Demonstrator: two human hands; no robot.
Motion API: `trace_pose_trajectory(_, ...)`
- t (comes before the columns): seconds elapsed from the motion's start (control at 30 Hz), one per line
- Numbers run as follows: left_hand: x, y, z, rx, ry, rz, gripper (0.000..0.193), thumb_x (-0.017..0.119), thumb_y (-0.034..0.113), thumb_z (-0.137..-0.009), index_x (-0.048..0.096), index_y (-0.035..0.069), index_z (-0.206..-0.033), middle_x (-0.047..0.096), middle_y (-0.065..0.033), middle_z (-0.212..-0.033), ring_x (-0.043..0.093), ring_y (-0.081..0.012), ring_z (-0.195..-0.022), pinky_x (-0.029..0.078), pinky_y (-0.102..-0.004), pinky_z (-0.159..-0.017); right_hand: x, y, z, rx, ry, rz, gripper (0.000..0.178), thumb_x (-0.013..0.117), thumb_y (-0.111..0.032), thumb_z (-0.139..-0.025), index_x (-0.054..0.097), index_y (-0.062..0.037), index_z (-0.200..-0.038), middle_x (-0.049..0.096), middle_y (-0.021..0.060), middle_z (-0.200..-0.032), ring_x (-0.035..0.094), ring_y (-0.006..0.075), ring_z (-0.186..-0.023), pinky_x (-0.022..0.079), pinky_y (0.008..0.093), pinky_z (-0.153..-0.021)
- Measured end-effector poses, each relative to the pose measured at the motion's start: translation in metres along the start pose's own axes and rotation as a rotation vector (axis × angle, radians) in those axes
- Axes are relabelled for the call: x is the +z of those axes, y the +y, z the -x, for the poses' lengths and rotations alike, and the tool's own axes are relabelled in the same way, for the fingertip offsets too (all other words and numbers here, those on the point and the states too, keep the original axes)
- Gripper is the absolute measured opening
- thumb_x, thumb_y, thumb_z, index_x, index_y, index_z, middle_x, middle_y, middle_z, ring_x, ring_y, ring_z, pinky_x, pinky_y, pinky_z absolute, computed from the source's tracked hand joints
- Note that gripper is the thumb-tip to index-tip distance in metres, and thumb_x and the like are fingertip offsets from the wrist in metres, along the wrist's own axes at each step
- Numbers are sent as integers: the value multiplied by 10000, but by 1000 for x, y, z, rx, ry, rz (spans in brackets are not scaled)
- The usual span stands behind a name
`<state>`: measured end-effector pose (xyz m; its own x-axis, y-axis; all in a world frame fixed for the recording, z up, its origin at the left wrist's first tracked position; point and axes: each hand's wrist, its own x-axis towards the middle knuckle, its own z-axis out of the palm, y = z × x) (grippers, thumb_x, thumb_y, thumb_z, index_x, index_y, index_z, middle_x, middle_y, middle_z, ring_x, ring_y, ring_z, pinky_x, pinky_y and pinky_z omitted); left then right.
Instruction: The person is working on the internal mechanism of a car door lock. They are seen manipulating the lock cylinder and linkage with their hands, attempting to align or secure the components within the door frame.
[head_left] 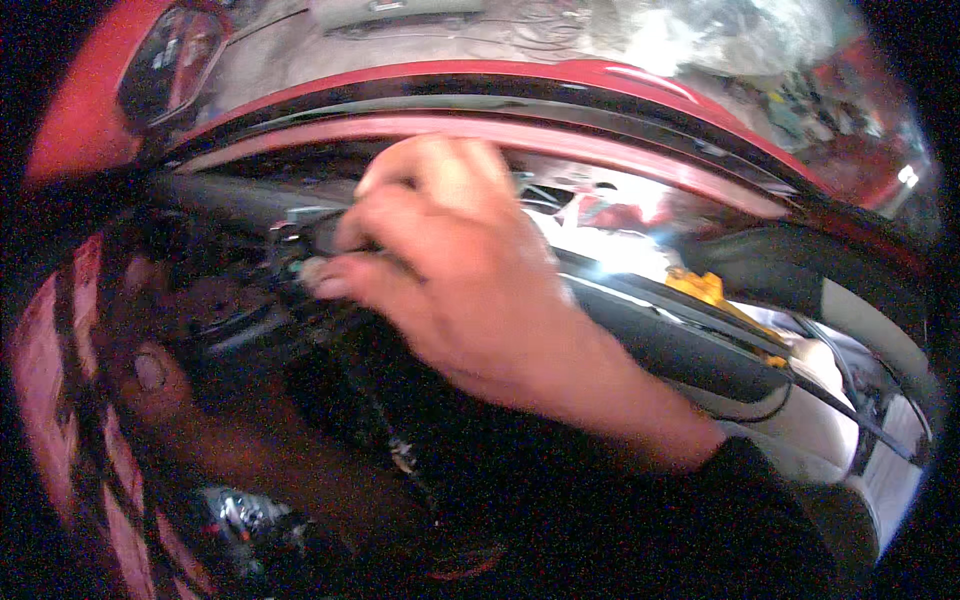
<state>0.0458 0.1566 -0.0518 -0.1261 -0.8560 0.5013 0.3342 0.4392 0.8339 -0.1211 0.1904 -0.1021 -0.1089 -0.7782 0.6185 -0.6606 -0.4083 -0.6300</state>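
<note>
My right hand (455,255) reaches in from the lower right over the dark inside of a red car door. Its fingers are curled and the thumb and fingertips press together. They are at a small dark part with a shiny bit (290,232), and what lies between the fingertips cannot be made out. Lower left, in deep shadow, is my left hand (155,380). Its thumb shows, while the other fingers are mostly lost in the dark next to a dark curved part (240,330).
A red door edge (470,128) runs across beyond my right hand. A side mirror (175,65) stands at upper left. To the right are a yellow piece (700,288) and a dark padded panel (640,330). Clear plastic sheeting (740,40) and cables (540,30) lie farther off.
</note>
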Motion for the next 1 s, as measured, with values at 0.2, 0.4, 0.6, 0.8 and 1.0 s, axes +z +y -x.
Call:
trace_pose_trajectory(0.2,15,35,-26,462,-535,-1609,395,642,176,-788,599,-30,-1122,583,-205,-1112,547,-371,-1092,433,-468,-942,6,5,10,40,-31,-70,230,622,-235,-879,638,-11,-928,574,163,-994,543,337,-985,487,429,-856)
trace_pose_trajectory(0.4,47,9,-46,158,-1037,-1482,315,745,75,-690,653,-28,-973,575,-190,-964,564,-372,-985,473,-442,-841,-11,13,34,45,-119,-108,291,657,-173,-870,618,50,-1052,596,230,-1199,553,397,-1184,457,452,-1033)
trace_pose_trajectory(0.6,28,-1,-81,70,-1210,-1374,245,739,50,-653,606,-40,-838,519,-184,-901,536,-378,-915,456,-459,-780,-6,2,23,-9,-153,6,276,591,-194,-869,642,34,-1015,603,220,-1239,563,379,-1200,438,476,-1069)
trace_pose_trajectory(0.8,27,1,-78,200,-1230,-1405,215,709,25,-660,533,-45,-764,497,-183,-872,525,-383,-894,457,-456,-756,-1,0,25,-29,-159,121,254,588,-206,-834,653,2,-964,614,217,-1233,580,369,-1182,451,479,-1060)
trace_pose_trajectory(1.0,14,-3,-76,126,-1208,-1364,230,713,30,-660,530,-43,-779,505,-187,-888,534,-384,-893,460,-446,-766,2,-1,27,-33,-56,116,212,587,-194,-826,644,-9,-912,640,204,-1178,606,367,-1128,464,486,-1043)
